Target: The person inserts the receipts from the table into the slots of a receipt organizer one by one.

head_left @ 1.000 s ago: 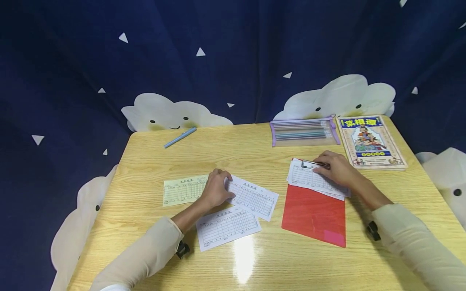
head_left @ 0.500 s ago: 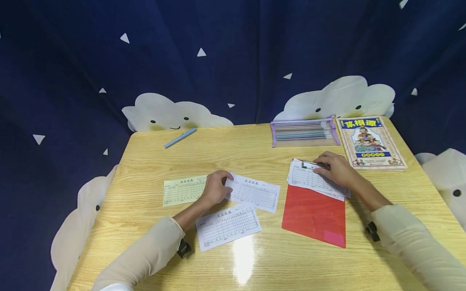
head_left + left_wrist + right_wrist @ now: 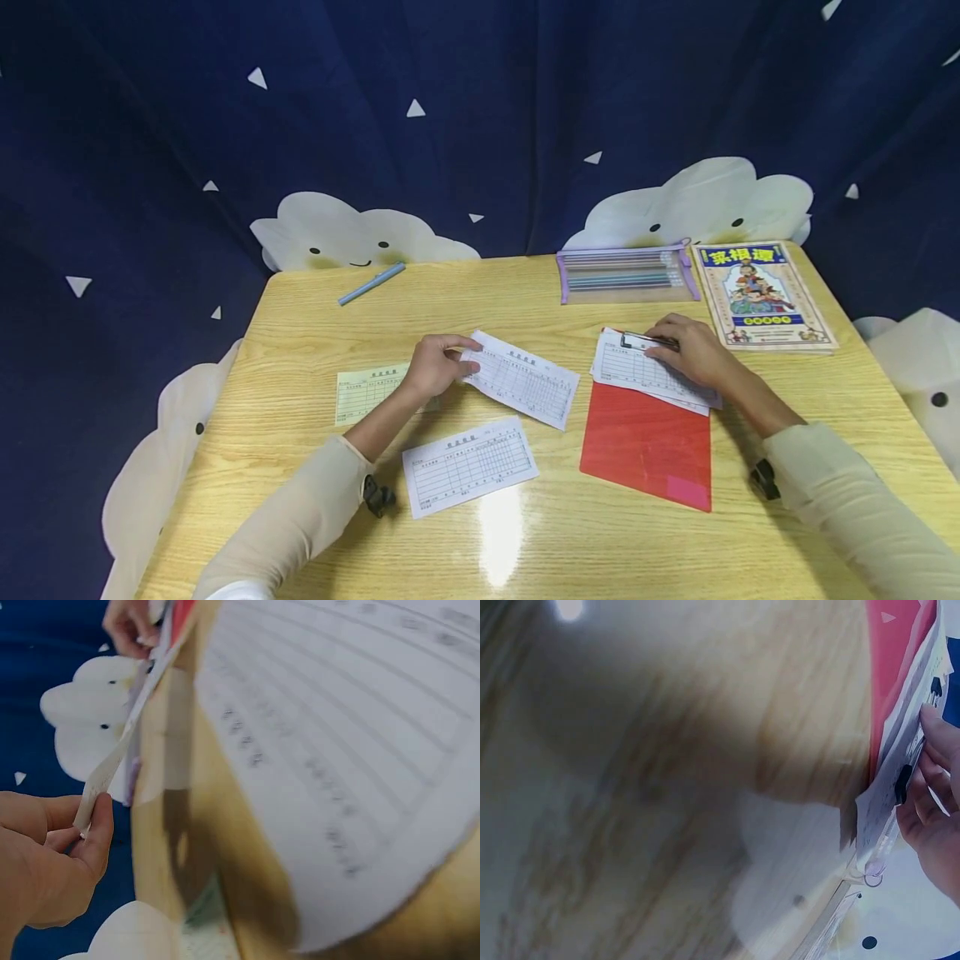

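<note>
My left hand pinches a white printed receipt slip at its left end, thumb on one side and fingers on the other. In the left wrist view this slip is seen edge-on, raised off the tabletop. Below it lies a second white slip, and a yellow slip is partly covered by my left hand. My right hand grips the metal clip of a red clipboard. White slips lie askew under that clip, their right part covered by my fingers.
On the wooden table, a blue pen lies at the back left. A clear pencil pouch with purple trim sits at the back, beside a book with an illustrated cover. A dark blue curtain hangs behind.
My left hand has lifted the white slip and drawn it up and slightly left, turning it a little; more of the lower slip now shows. My right hand stays at the clip.
</note>
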Demonstrator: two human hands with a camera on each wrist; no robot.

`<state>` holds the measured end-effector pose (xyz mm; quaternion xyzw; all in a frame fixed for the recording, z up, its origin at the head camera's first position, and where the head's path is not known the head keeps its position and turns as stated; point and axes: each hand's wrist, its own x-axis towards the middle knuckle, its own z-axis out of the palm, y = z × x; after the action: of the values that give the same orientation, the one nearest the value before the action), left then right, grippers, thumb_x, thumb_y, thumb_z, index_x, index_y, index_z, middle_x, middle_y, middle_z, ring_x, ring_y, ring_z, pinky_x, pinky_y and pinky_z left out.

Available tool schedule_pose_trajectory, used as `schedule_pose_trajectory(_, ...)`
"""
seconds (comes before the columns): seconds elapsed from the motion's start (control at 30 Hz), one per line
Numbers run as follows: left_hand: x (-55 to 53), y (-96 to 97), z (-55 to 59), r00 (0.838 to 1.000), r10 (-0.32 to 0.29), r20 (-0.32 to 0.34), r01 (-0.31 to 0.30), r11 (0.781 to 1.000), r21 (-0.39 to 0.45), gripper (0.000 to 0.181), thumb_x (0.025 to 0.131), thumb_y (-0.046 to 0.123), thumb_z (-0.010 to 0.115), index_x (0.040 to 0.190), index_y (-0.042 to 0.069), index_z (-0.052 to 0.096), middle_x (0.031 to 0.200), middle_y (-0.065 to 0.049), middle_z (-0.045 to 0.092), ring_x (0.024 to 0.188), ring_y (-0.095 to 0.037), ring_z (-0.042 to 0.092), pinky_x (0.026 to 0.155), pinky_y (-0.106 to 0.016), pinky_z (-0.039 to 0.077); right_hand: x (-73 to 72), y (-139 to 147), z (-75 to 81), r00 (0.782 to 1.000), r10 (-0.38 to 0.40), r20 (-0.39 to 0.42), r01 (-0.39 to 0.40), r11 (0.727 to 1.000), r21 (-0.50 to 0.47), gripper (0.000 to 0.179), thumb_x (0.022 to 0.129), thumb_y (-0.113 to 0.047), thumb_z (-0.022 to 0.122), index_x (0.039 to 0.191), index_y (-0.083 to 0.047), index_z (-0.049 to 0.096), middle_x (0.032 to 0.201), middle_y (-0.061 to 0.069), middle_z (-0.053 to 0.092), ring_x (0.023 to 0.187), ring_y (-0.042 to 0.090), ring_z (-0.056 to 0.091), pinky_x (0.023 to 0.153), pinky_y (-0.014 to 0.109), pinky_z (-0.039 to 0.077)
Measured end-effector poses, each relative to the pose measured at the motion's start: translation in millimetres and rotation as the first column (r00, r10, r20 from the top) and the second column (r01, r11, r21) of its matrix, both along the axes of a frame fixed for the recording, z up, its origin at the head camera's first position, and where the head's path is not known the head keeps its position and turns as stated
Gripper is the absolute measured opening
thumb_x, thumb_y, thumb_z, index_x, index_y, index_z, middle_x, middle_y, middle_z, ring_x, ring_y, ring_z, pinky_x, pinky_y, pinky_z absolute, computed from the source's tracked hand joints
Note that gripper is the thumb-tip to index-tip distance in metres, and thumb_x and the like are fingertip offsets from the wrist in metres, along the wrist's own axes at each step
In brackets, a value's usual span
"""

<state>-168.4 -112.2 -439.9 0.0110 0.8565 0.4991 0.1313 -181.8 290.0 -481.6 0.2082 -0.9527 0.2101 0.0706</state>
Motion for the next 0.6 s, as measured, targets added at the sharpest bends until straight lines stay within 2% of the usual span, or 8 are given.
schedule_pose_trajectory(0.07, -3.3, 0.0, 4.0, 1.000, 0.004, 0.008, -0.004, 0.999, 0.042, 0.028, 0.075, 0.004, 0.077, 0.103, 0.010, 0.074, 0.074, -0.006, 0.067, 0.053, -0.007, 0.047, 0.043, -0.017, 0.032, 0.3, 0, 0.2, 1.000, 0.000, 0.003, 0.000, 1.000, -0.003, 0.024, 0.080, -0.013, 0.074, 0.100, -0.001, 0.071, 0.095, 0.014, 0.066, 0.089, 0.032, 0.063, 0.076, 0.048, 0.051)
schedule_pose_trajectory(0.2, -7.5, 7.1, 7.9, 0.999, -0.021, 0.034, 0.016, 0.992, 0.125, 0.030, 0.077, 0.003, 0.075, 0.105, 0.009, 0.072, 0.065, 0.002, 0.062, 0.050, -0.006, 0.040, 0.045, -0.018, 0.030, 1.3, 0, 0.6, 1.000, 0.004, -0.002, -0.004, 1.000, -0.015, 0.023, 0.080, -0.013, 0.074, 0.099, 0.000, 0.071, 0.095, 0.014, 0.066, 0.088, 0.032, 0.063, 0.076, 0.048, 0.051)
schedule_pose_trajectory(0.37, -9.1, 30.1, 4.5, 0.995, -0.066, 0.074, 0.053, 0.983, 0.176, 0.030, 0.078, 0.004, 0.075, 0.107, 0.009, 0.072, 0.053, 0.005, 0.050, 0.044, -0.006, 0.032, 0.042, -0.018, 0.028, 1.5, -1, 0.0, 1.000, 0.015, -0.009, -0.015, 0.999, -0.028, 0.022, 0.080, -0.012, 0.074, 0.099, 0.000, 0.070, 0.095, 0.014, 0.065, 0.089, 0.033, 0.063, 0.078, 0.048, 0.050)
schedule_pose_trajectory(0.47, -10.0, 50.9, 0.4, 0.993, -0.094, 0.072, 0.080, 0.981, 0.179, 0.030, 0.078, 0.004, 0.075, 0.107, 0.008, 0.072, 0.058, 0.005, 0.050, 0.045, -0.005, 0.032, 0.041, -0.018, 0.029, 1.1, -2, -0.4, 1.000, 0.022, -0.008, -0.022, 0.999, -0.037, 0.022, 0.081, -0.012, 0.073, 0.099, 0.000, 0.070, 0.095, 0.014, 0.065, 0.090, 0.033, 0.063, 0.079, 0.049, 0.050)
schedule_pose_trajectory(0.6, -9.9, 81.6, -4.8, 0.993, -0.114, 0.033, 0.108, 0.982, 0.153, 0.028, 0.076, 0.003, 0.076, 0.104, 0.005, 0.073, 0.076, -0.002, 0.062, 0.053, -0.004, 0.042, 0.044, -0.015, 0.035, 0.6, -3, -1.6, 0.999, 0.030, -0.024, -0.031, 0.999, -0.044, 0.021, 0.081, -0.010, 0.073, 0.098, 0.001, 0.070, 0.093, 0.014, 0.065, 0.088, 0.033, 0.063, 0.078, 0.048, 0.050)
